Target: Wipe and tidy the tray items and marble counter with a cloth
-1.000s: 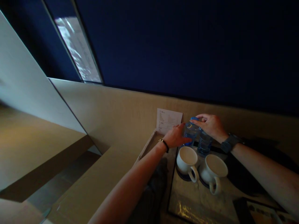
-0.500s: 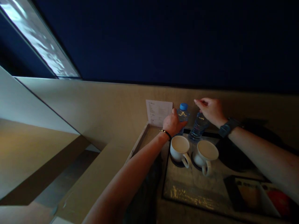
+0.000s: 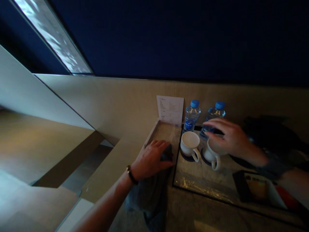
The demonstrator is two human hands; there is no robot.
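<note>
In the head view, the left hand (image 3: 151,158) lies flat on a dark grey cloth (image 3: 152,193) on the counter, fingers pressing it, not closed around it. The right hand (image 3: 230,137) hovers open over the right mug (image 3: 212,154), holding nothing. Beside it stands the left mug (image 3: 190,145). Two water bottles (image 3: 191,116) stand upright against the wall, next to a printed card (image 3: 170,110), probably leaned there for reading.

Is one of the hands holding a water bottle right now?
No, both water bottles stand free by the wall; the left hand rests on a dark cloth and the right hand is over a white mug.
</note>
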